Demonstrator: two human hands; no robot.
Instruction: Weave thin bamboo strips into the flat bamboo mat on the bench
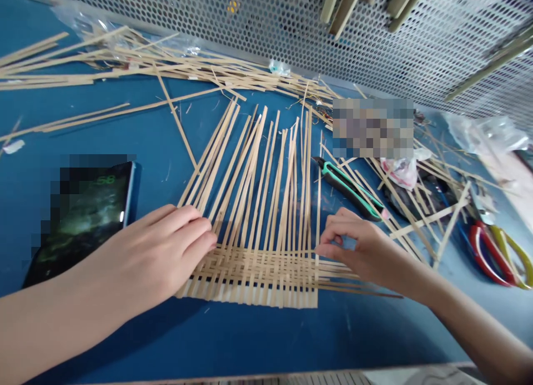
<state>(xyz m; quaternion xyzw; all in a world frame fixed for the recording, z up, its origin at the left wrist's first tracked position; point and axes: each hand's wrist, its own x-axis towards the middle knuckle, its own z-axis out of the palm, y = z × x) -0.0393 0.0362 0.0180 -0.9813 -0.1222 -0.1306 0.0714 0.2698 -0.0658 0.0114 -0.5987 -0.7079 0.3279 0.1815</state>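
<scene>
While the left hand (169,249) is laid on the weave (266,274), the right hand (360,246) is curled at its edge, grips unclear.

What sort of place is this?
Probably a craft workbench: a partly woven mat, loose strips and a green-and-black cutter lie on the blue tabletop.

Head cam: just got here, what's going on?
A person has both hands at a partly woven panel of thin strips on a blue table. The left hand rests over its left side; the right hand is at its right edge, grip unclear. Only the near part is woven; long ends fan out away from the person. A phone lies left, a black-and-green cutter right.
</scene>
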